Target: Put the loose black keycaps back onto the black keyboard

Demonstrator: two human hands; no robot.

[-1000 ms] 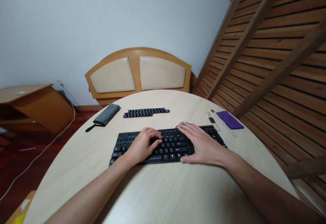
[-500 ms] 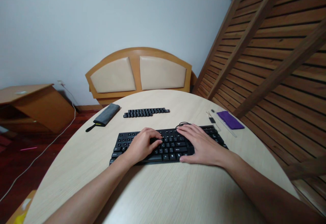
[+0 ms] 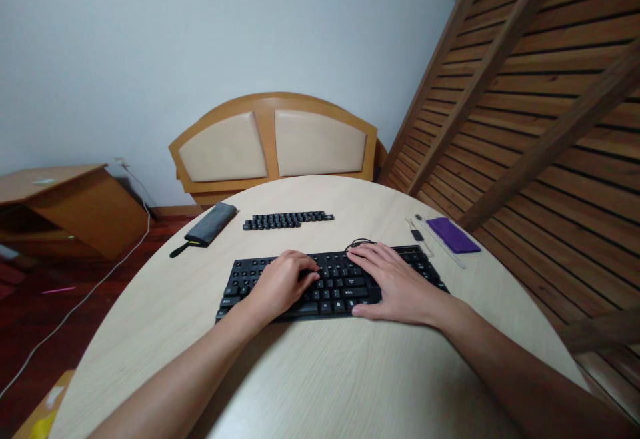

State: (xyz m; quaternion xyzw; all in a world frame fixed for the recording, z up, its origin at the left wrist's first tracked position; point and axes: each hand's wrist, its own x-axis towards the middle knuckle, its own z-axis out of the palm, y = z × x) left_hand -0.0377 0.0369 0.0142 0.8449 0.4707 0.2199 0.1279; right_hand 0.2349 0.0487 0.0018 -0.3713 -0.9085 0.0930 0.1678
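Note:
A black keyboard (image 3: 310, 309) lies across the table in front of me. Its left part shows small square mounts where keycaps are off. My left hand (image 3: 285, 282) is over the middle of it, thumb and fingertips pinched at a keycap that they mostly hide. My right hand (image 3: 395, 282) spans the keyboard's right part, thumb by the front edge and fingers reaching the back edge, pressing on it. Beyond the keyboard, loose black keycaps (image 3: 285, 220) stand in neat rows.
On the round table (image 3: 325, 372), a grey pouch (image 3: 213, 224) with a black strap lies at left. At right are a purple cloth (image 3: 454, 235), a thin pale stick (image 3: 443, 246) and a small black tool with wire (image 3: 416, 234). A padded headboard (image 3: 270, 139) stands behind.
The left thumb and fingertips have drawn slightly closer together at the keycap. My right hand and the keyboard have stayed in place.

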